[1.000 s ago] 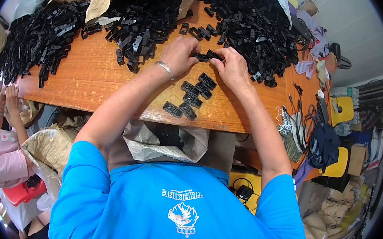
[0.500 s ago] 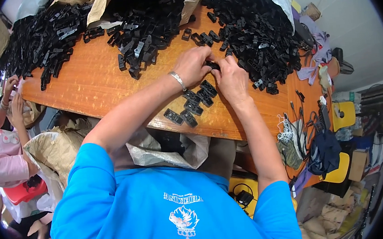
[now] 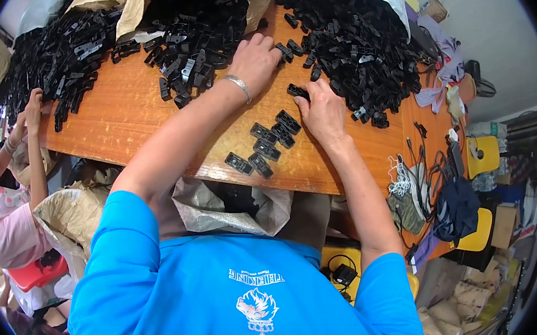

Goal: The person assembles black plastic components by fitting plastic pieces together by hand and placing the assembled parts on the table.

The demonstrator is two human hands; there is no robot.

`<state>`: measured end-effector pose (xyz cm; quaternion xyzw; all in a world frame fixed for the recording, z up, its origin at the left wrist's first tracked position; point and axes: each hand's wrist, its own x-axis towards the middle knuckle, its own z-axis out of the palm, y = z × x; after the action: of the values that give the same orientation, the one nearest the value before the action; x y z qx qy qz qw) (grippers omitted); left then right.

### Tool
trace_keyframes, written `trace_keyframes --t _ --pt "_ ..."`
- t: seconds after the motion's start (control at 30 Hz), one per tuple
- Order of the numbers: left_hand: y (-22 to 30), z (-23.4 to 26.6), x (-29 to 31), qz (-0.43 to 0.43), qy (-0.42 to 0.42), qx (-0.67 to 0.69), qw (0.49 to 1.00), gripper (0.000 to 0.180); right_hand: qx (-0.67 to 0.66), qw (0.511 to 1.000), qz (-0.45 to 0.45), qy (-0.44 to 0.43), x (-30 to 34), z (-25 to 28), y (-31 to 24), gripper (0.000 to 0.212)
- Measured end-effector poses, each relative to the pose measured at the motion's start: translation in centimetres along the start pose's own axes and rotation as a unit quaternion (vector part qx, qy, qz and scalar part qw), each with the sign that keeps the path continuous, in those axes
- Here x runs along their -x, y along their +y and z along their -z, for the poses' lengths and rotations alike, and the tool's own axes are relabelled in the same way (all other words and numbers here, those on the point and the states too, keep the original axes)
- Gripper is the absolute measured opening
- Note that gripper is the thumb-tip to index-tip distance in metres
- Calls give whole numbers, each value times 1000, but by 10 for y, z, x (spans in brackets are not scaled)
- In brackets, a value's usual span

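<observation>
My right hand (image 3: 323,110) pinches a small black plastic part (image 3: 297,90) between thumb and fingers, just above the wooden table (image 3: 202,135). Farther off and to the left, my left hand (image 3: 254,65) has its fingers curled down beside a few loose black parts (image 3: 284,52). Its fingertips are hidden, so what it grips does not show. A small cluster of similar rectangular black parts (image 3: 266,149) lies between my forearms, near the table's front edge.
Large heaps of black parts (image 3: 353,45) spread from bags along the table's far side. An open sack (image 3: 234,218) hangs below the front edge. Cables (image 3: 419,173) lie at the right. A person in pink (image 3: 11,222) works at the left.
My hands were together on a black part; now they are apart. My left hand has moved away to the loose parts, while my right hand keeps the part.
</observation>
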<state>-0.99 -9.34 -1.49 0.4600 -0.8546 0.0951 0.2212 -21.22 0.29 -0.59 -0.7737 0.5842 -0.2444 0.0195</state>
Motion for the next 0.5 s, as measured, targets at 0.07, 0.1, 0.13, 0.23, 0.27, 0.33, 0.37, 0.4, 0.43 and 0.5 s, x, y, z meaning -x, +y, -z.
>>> trace_keyframes --t 0.07,0.1,0.13,0.23,0.27,0.33,0.37,0.4,0.43,0.5 --pt "14 8 8 -40 -2 5 999 15 -3 1000 -9 14 2 2 3 25" --pt "22 12 13 -57 3 3 998 11 -4 1000 -10 14 4 4 4 25" --pt "25 15 20 -55 2 1 998 11 -12 1000 -13 15 6 6 4 26" --pt "32 24 39 -66 2 78 995 14 -25 999 -19 20 9 12 6 27" --pt "33 28 43 -65 2 78 995 14 -29 999 -23 26 10 14 6 27" --pt "33 34 50 -55 18 167 984 23 -34 999 -31 22 10 18 5 28" --pt "32 36 51 -54 17 168 984 23 -42 998 -29 27 8 18 5 27" --pt "30 38 51 -28 41 203 978 28 -50 998 -27 32 6 19 4 27" --pt "28 38 52 -1 65 236 969 34 -50 998 -27 31 3 20 1 27" --pt "25 32 52 13 60 240 969 36 -85 995 -47 16 -2 18 -9 27"
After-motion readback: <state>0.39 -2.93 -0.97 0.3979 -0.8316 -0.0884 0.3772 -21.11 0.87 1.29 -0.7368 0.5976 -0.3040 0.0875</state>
